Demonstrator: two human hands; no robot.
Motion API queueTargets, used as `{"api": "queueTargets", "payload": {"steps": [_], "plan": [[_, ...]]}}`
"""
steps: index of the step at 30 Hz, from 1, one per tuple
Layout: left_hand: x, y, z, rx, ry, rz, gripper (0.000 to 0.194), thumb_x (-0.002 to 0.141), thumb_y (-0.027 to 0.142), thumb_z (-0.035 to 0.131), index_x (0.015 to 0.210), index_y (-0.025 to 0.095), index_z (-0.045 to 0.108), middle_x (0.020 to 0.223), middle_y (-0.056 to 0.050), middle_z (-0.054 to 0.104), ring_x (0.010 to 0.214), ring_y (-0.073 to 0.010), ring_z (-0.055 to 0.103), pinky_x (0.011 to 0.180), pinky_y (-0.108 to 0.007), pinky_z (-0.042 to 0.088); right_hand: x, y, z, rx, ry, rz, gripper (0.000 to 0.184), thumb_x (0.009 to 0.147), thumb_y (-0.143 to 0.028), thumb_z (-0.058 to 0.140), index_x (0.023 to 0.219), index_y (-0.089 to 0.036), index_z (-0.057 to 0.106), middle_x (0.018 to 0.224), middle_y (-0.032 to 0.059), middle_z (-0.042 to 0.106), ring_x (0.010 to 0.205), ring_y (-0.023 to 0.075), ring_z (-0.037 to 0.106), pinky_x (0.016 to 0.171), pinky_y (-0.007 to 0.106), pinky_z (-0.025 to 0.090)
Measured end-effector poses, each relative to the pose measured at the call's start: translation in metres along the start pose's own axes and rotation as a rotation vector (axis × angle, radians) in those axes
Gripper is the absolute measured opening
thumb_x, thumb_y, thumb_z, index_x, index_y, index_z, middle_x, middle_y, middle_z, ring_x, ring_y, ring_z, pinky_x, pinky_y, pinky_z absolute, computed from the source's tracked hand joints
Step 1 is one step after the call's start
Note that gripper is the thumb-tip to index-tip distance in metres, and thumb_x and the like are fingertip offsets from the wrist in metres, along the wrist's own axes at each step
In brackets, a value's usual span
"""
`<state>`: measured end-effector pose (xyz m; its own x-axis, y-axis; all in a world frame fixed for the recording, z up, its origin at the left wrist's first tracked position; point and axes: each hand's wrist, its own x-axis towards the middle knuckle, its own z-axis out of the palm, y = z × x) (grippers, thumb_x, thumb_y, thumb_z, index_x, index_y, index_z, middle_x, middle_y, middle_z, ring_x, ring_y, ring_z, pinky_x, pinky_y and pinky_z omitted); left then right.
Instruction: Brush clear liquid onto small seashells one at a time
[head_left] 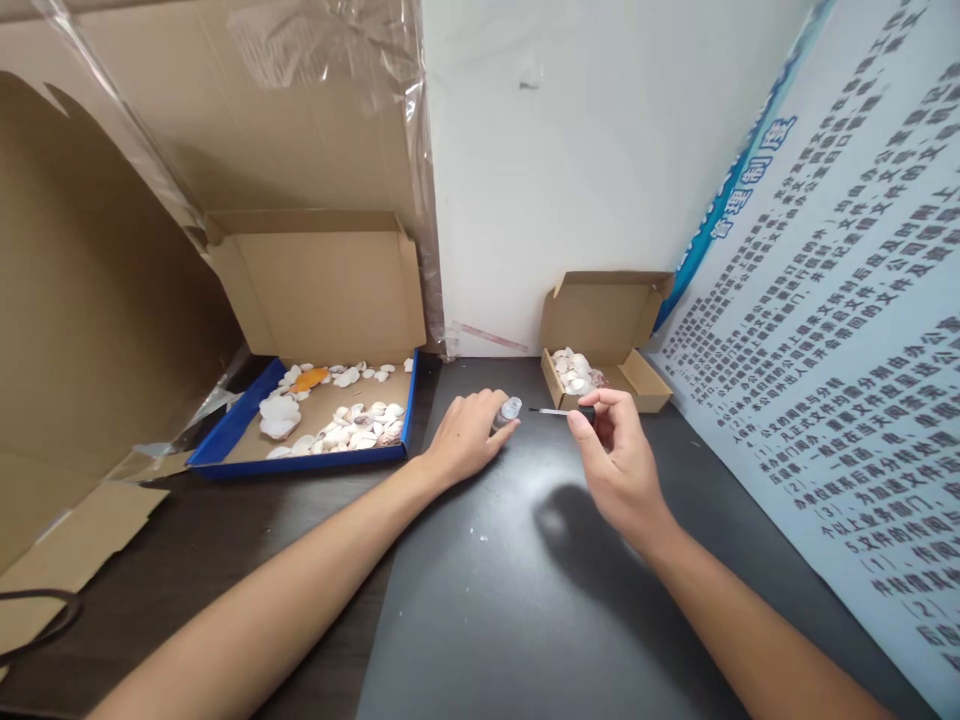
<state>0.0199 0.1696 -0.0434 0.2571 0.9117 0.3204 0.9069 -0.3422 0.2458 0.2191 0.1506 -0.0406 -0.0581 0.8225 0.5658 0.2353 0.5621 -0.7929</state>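
- My left grip (463, 440) is closed around a small clear bottle (511, 409), low over the table (480, 620), its mouth uncovered.
- My right grip (619, 465) pinches the black cap (588, 412) of a thin brush (553, 412), whose dark tip points at the bottle, near but apart.
- Done, as I judge it: the bottle is open and the brush is out.
- Left undone: the brush touches no shell, and neither hand holds one.
- White shells (364, 430) lie in the blue tray (300, 465) on my left; more fill part of the small cardboard box (609, 302) ahead.
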Motion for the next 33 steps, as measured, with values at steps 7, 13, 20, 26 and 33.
{"api": "queueTargets", "payload": {"steps": [7, 13, 20, 26, 33], "plan": [[-0.012, 0.005, -0.004, 0.041, -0.015, 0.144, 0.035, 0.096, 0.049, 0.037, 0.099, 0.019, 0.054, 0.094, -0.004, 0.060, 0.085, -0.0183, 0.053, 0.076, -0.032, 0.034, 0.000, 0.002, 0.001, 0.026, -0.022, -0.065, 0.008, 0.095, -0.026, 0.055, 0.102, -0.023, 0.051, 0.075, -0.0040, 0.041, 0.062, 0.0142, 0.042, 0.058, 0.028, 0.035], [-0.012, 0.005, -0.003, 0.114, 0.038, 0.204, 0.033, 0.096, 0.048, 0.039, 0.100, 0.019, 0.055, 0.095, -0.003, 0.058, 0.080, -0.0160, 0.051, 0.075, -0.031, 0.034, 0.001, -0.001, -0.004, -0.042, -0.039, -0.100, 0.010, 0.093, -0.025, 0.057, 0.102, -0.023, 0.053, 0.077, -0.0031, 0.046, 0.062, 0.0140, 0.044, 0.058, 0.027, 0.037], [-0.013, 0.005, 0.001, 0.068, -0.018, 0.250, 0.034, 0.097, 0.049, 0.037, 0.102, 0.020, 0.054, 0.094, -0.002, 0.058, 0.079, -0.0151, 0.051, 0.073, -0.030, 0.033, -0.001, -0.001, -0.002, -0.099, -0.101, -0.127, 0.015, 0.094, -0.027, 0.057, 0.108, -0.022, 0.055, 0.087, 0.0008, 0.053, 0.067, 0.0153, 0.050, 0.063, 0.030, 0.042], [-0.014, 0.008, 0.000, 0.049, -0.024, 0.263, 0.031, 0.095, 0.049, 0.042, 0.096, 0.020, 0.054, 0.089, -0.001, 0.057, 0.074, -0.0137, 0.048, 0.073, -0.029, 0.033, -0.002, 0.001, -0.001, -0.104, -0.073, -0.132, 0.019, 0.093, -0.027, 0.058, 0.112, -0.022, 0.057, 0.092, 0.0021, 0.052, 0.072, 0.0164, 0.053, 0.066, 0.031, 0.045], [-0.015, 0.009, -0.002, 0.028, -0.022, 0.273, 0.028, 0.094, 0.046, 0.045, 0.092, 0.019, 0.054, 0.088, -0.001, 0.056, 0.073, -0.0130, 0.047, 0.073, -0.029, 0.034, -0.002, 0.001, 0.000, -0.120, -0.059, -0.164, 0.023, 0.093, -0.024, 0.059, 0.116, -0.023, 0.060, 0.094, 0.0021, 0.049, 0.072, 0.0154, 0.053, 0.063, 0.030, 0.047]]}}
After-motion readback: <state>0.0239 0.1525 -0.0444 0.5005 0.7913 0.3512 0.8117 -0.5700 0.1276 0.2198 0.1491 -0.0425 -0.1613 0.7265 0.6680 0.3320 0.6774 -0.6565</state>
